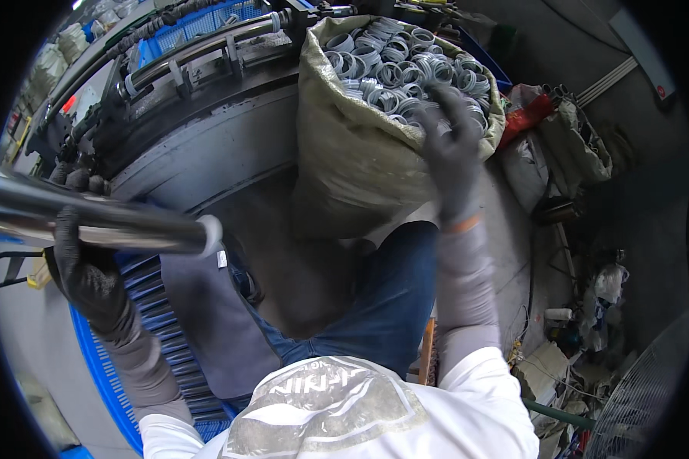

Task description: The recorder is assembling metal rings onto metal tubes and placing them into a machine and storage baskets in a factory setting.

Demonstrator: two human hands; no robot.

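My left hand (88, 271), in a dark grey glove, is wrapped round a shiny metal tube (138, 222) and holds it nearly level at the left. A white ring (211, 235) sits at the tube's right end. Ahead of me stands a large beige woven sack (352, 164), filled to the top with pale grey rings (390, 73). Over the sack's near right rim is my gloved right hand (453, 149), blurred by motion. Its fingers are stretched toward the rings and look apart; I make out nothing between them.
Beside my left leg a blue slatted basket (103, 375) holds several dark tubes (157, 306). A grey cloth (214, 321) covers my left thigh. Past the sack's left side runs a machine with metal rods (199, 65). More sacks (566, 145) and a wire fan guard (635, 398) are on the right.
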